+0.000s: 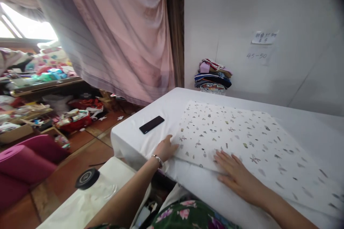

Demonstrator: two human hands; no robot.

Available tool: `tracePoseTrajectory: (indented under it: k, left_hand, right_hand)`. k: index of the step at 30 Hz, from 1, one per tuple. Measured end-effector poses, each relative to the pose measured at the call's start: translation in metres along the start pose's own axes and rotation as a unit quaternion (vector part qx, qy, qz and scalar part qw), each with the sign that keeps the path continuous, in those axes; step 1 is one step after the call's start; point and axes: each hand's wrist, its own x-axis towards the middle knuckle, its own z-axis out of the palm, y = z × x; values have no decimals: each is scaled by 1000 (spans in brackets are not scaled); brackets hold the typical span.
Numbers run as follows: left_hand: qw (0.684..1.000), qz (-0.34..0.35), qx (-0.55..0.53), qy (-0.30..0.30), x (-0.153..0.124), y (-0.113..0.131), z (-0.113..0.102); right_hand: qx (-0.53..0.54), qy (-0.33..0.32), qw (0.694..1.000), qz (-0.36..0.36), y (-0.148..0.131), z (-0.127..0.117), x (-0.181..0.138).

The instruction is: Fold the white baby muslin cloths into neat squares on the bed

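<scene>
Printed cloth (233, 136) at 1 o'clock, your right hand (233, 168) flat on it, fingers spread; left hand (165, 149) at its edge, thumb apart. Phone (152, 124) at 11, jar (92, 181) at 10; tabletop (319, 134) extends past cloth at 2.

Both hands were turned with the palm downward, and they stood well apart from each other. The left forearm (126, 198) rose from the lower edge of the view and slanted to the right, ending in the left hand (166, 148), whose fingers were extended, pointing forward and rightward. The right forearm (281, 207) came from the lower right and was inclined toward the left. The right hand (234, 171) lay low and flattened, its fingers (224, 158) spread, while its thumb (227, 181) was separated, nearer to the body.
</scene>
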Motion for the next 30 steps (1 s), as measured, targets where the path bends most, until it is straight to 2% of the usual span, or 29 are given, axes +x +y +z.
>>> tracePoseTrajectory:
  k: [5,10,21,25,30]
  left_hand:
    - [1000,-17,-19,0,-6,-7,-1]
    - [999,-15,-46,2,-8,-5,0]
    - [998,6,-61,-7,-3,-5,-5]
    - [992,1,-128,-5,2,-8,-5]
    - [967,-22,-249,-45,4,-4,-6]
  right_hand:
    - [-7,16,999,-43,1,27,25]
    - [-32,27,998,-47,7,45,28]
    - [1,11,999,-49,-3,30,26]
    - [12,12,999,-44,-6,26,26]
    - [24,10,999,-40,-8,21,24]
